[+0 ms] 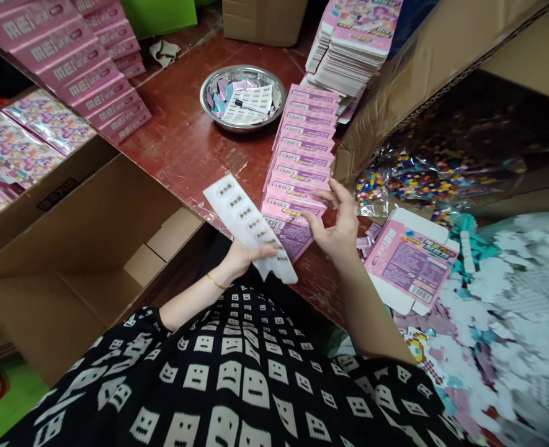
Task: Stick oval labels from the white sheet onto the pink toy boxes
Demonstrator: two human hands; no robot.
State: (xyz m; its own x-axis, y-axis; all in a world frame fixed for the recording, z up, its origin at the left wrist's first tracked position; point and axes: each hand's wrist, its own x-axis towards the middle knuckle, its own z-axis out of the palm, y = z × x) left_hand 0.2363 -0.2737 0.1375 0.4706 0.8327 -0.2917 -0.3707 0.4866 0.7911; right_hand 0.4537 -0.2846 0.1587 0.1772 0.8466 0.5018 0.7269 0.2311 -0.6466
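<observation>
My left hand (242,259), with a thin gold bangle at its wrist, holds a white sheet of label stickers (249,225) by its lower part, thumb on top. Small oval labels with dark print run in a line along the sheet. My right hand (338,223) is at the near end of a row of overlapping flat pink boxes (302,158). Its fingers are apart, the tips at the right edge of the nearest boxes; whether they press on them I cannot tell. The sheet's right edge covers part of the nearest box (295,236).
A metal bowl (204,102) with sticker sheets and a pen stands on the red table (185,149). Stacked pink boxes rise at the left (79,68) and back right (358,43). Open cartons flank me, the right carton (423,68) holding bags of colourful pieces. One unfolded box (414,261) lies at right.
</observation>
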